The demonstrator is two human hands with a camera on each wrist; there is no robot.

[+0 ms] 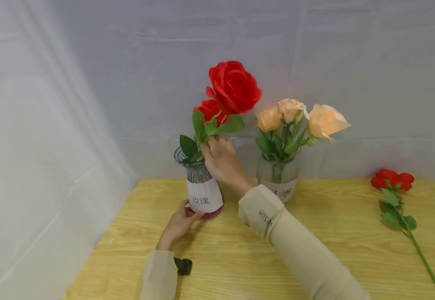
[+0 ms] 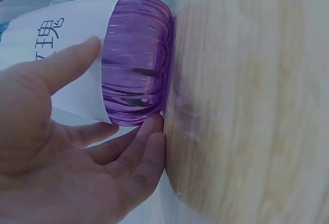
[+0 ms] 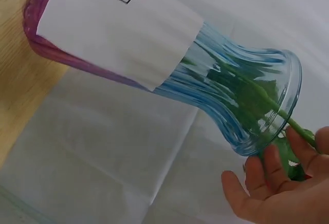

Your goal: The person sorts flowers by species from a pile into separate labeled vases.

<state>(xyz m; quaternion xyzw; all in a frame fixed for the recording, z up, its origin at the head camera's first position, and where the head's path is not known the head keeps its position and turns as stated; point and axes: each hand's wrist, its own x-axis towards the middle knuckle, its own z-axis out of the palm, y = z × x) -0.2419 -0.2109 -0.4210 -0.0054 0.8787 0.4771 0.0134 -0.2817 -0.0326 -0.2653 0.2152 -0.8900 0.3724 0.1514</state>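
Note:
A ribbed glass vase (image 1: pixel 216 207), blue at its flared mouth and purple at its base, stands on the table with a white handwritten paper label (image 1: pixel 204 193). My left hand (image 1: pixel 179 224) holds it low down; in the left wrist view the thumb lies on the label and the fingers reach the purple base (image 2: pixel 136 62). At the rim, my right hand (image 1: pixel 225 160) pinches the green stem (image 3: pixel 282 115) of a large red rose (image 1: pixel 236 87), which runs down into the glass. Behind that bloom is a smaller-looking red rose (image 1: pixel 209 109) with green leaves. The right fingertips are partly hidden.
A clear round vase (image 1: pixel 264 171) with peach roses (image 1: pixel 292 110) and its own label stands just right, close to my right forearm. Another red rose (image 1: pixel 391 180) lies on the wooden table (image 1: pixel 333 233) at the far right. White cloth (image 1: pixel 352 62) hangs behind and at left.

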